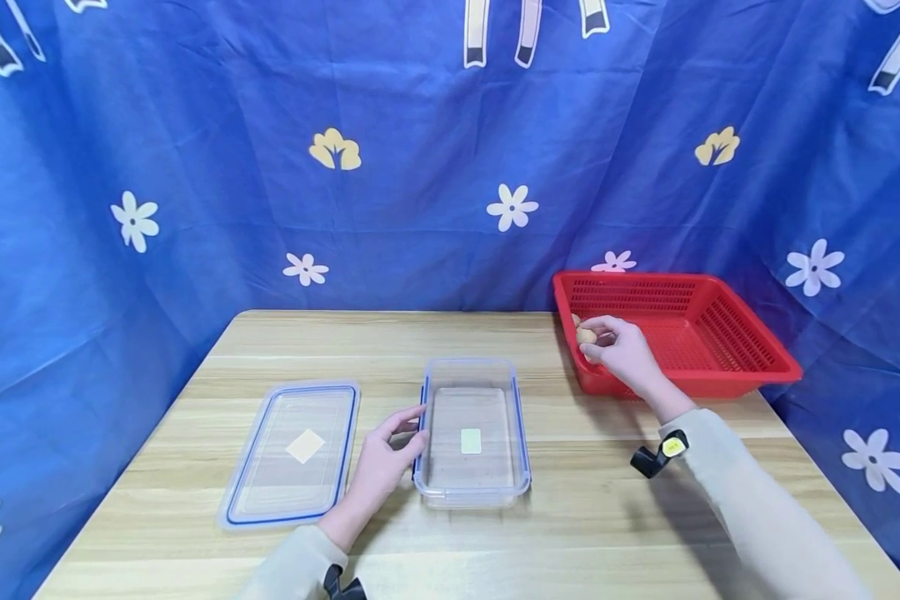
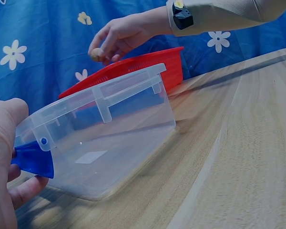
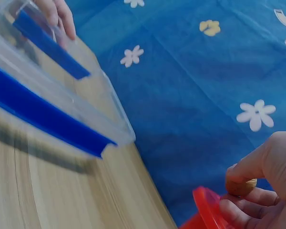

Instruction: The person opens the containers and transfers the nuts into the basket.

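Note:
My right hand (image 1: 621, 350) pinches a small round tan walnut (image 1: 586, 336) over the left rim of a red plastic basket (image 1: 720, 379). Another tan piece (image 1: 576, 320) shows just behind it, inside the basket's left side. In the right wrist view, the walnut (image 3: 240, 187) sits between thumb and fingers, its shell partly covered. My left hand (image 1: 385, 454) holds the left side of a clear lidless food box (image 1: 471, 493). Seen from the left wrist, thumb and fingers lie about the box's blue side latch (image 2: 35, 160). A pale label (image 1: 471, 441) shows on the box's floor.
A clear lid with a blue seal (image 1: 288, 492) lies flat on the wooden table (image 1: 570, 533), left of the box. Blue patterned cloth (image 1: 420, 192) hangs behind and at both sides. The basket stands at the table's back right corner.

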Action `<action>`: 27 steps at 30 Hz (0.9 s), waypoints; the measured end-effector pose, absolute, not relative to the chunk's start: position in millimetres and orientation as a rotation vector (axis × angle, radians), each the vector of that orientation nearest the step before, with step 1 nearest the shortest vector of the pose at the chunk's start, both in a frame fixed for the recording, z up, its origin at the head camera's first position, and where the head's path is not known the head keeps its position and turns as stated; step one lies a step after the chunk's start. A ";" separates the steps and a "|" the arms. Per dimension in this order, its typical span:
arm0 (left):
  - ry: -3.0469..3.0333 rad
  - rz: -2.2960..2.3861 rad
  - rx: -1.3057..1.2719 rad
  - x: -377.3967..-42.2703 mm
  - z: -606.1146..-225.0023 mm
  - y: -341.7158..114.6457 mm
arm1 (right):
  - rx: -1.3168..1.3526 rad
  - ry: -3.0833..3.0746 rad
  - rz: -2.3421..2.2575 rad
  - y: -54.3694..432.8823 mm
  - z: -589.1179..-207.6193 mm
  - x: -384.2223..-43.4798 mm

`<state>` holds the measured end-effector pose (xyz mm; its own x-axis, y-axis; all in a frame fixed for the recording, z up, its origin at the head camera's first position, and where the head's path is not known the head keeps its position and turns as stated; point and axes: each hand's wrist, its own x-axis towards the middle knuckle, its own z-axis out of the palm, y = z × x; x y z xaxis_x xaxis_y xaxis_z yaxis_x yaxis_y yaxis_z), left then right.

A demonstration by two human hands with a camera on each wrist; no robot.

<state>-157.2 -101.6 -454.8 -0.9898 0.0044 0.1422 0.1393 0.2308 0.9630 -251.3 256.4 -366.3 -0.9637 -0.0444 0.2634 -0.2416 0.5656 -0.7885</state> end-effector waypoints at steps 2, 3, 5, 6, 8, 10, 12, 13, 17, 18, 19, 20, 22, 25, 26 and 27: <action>-2.381 -1.876 -0.144 -154.8 -449.0 -100.3 | 0.230 -2.580 1.355 263.1 -367.0 -251.4; -2.382 -1.873 -0.150 -153.0 -444.8 -99.5 | 0.228 -2.575 1.358 265.9 -367.1 -251.3; -2.383 -1.870 -0.162 -149.5 -436.8 -98.0 | 0.219 -2.569 1.343 271.4 -367.2 -251.0; -2.384 -1.870 -0.167 -147.7 -433.0 -97.4 | 0.213 -2.568 1.328 273.9 -367.3 -250.9; -2.390 -1.861 -0.178 -144.5 -426.7 -96.0 | 0.197 -2.566 1.317 278.1 -367.4 -250.9; -2.396 -1.877 -0.164 -143.7 -425.3 -95.8 | 0.186 -2.568 1.324 281.5 -367.8 -251.1; -2.397 -1.882 -0.151 -142.9 -424.5 -95.9 | 0.171 -2.570 1.332 285.0 -368.7 -251.6; -2.398 -1.882 -0.145 -142.7 -424.7 -96.1 | 0.162 -2.569 1.350 286.7 -369.0 -251.8; -2.398 -1.887 -0.131 -142.6 -425.4 -97.6 | 0.115 -2.563 1.344 296.8 -371.2 -253.5; -2.399 -1.888 -0.132 -142.6 -425.5 -97.8 | 0.107 -2.561 1.342 299.7 -371.6 -254.1; -2.399 -1.888 -0.133 -142.6 -425.5 -97.9 | 0.102 -2.562 1.331 302.7 -372.1 -254.8; -2.398 -1.888 -0.134 -142.6 -425.4 -97.9 | 0.101 -2.564 1.314 305.8 -372.4 -255.7; -2.397 -1.889 -0.138 -142.7 -425.1 -97.9 | 0.096 -2.567 1.303 311.9 -373.1 -257.5; -2.398 -1.883 -0.147 -143.2 -424.9 -97.8 | 0.070 -2.583 1.285 320.7 -374.2 -260.0; -2.398 -1.884 -0.150 -143.4 -425.1 -97.7 | 0.057 -2.587 1.282 323.4 -374.6 -260.8; -2.399 -1.883 -0.153 -143.6 -425.4 -97.7 | 0.041 -2.594 1.274 325.9 -375.0 -261.5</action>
<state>-143.6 -97.7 -425.4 -0.9911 0.0247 0.1307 0.1328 0.2362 0.9626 -261.5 325.9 -375.0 -0.9683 0.0847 0.2351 -0.1344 0.6169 -0.7755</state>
